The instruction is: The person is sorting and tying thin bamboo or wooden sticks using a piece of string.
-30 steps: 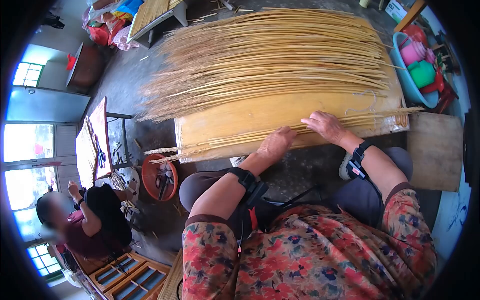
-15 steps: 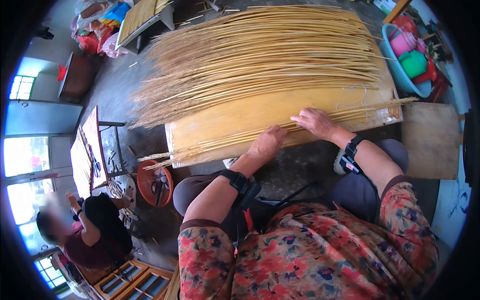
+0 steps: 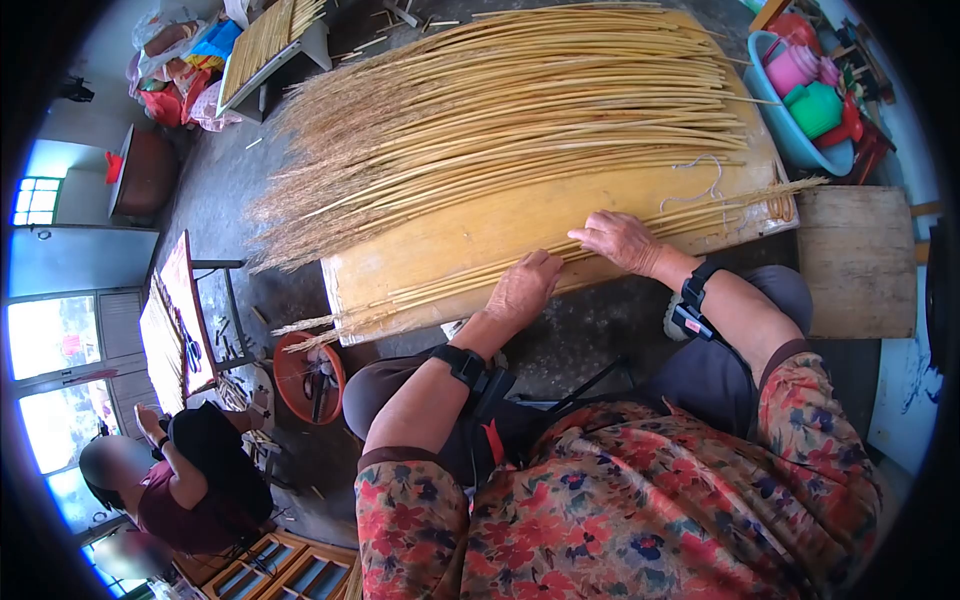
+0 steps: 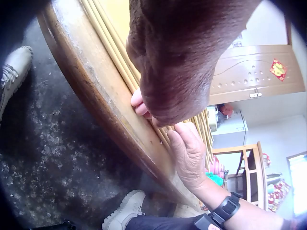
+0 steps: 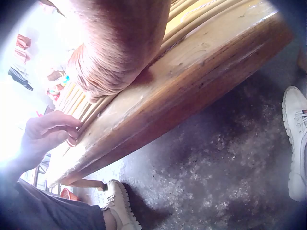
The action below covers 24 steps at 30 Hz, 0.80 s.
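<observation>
A few long, thin, straw-coloured stalks [image 3: 440, 287] lie along the near edge of the wooden table [image 3: 470, 236], some with feathery seed heads. My left hand [image 3: 524, 290] bends over the middle of these stalks, its fingertips and thumb round them. Just to its right, my right hand [image 3: 618, 242] holds the same stalks from above. In the left wrist view the right hand [image 4: 189, 155] has its thumb on the near side of the stalks. The right wrist view shows the left hand's fingers [image 5: 55, 125] at the table's edge.
A broad layer of similar stalks [image 3: 560, 100] covers the table's far part, brushy ends left. A white string [image 3: 715, 185] lies at the right. Beyond stands a blue basin [image 3: 790, 125] of plastic ware. An orange basin [image 3: 287, 375] is on the floor; another person [image 3: 185, 480] sits left.
The head view has shifted slightly, so table and stalks sit a little further left and the basin at right has slid with them. Both hands keep nearly the same place on the stalks.
</observation>
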Tool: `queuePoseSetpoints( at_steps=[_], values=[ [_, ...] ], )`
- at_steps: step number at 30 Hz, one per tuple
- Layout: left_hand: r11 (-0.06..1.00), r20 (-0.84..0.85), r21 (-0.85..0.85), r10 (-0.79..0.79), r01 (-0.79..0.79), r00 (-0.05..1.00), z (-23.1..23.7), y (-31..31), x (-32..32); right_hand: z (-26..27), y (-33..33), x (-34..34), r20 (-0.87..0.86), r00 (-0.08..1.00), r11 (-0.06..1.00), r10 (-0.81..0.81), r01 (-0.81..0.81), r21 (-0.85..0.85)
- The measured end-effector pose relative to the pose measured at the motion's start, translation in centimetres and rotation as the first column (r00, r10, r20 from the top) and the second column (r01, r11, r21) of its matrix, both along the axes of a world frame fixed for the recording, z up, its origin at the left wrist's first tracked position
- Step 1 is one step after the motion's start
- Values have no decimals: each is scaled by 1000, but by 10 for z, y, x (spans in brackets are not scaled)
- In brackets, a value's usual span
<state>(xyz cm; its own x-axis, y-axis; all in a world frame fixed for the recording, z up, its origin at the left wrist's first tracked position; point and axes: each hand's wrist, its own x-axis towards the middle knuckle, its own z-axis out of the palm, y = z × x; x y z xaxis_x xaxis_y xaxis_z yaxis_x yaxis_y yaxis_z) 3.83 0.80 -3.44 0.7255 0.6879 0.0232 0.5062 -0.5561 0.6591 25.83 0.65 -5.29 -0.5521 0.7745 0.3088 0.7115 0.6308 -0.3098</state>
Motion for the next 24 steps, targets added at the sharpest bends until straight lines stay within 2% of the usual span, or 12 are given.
queuePoseSetpoints(
  at_steps=[7,11,13,17,19,20,22,24],
  values=[
    [1000,69,28,7,-9,998,-7,2,0,0,-1,0,-14,1000,1000,17,-16,22],
    [999,71,-45,-6,9,997,-6,11,-1,-6,-1,2,-7,1000,1000,-6,6,1],
    [996,102,-29,90,-88,991,-2,18,1,-6,0,2,3,1000,1000,13,-13,2],
    [986,123,19,159,-163,979,4,32,12,-2,0,3,14,999,999,32,-32,-39],
    [979,35,182,90,-95,995,2,36,18,-1,0,3,16,1000,999,27,-27,-28],
    [979,38,180,89,-95,995,1,36,21,-1,0,2,11,1000,1000,27,-27,-14],
    [992,-40,57,110,-108,993,-3,36,29,-4,0,2,11,1000,1000,19,-19,-6],
    [996,-60,34,83,-81,995,-6,41,33,-8,1,2,10,1000,1000,9,-9,1]
  ],
)
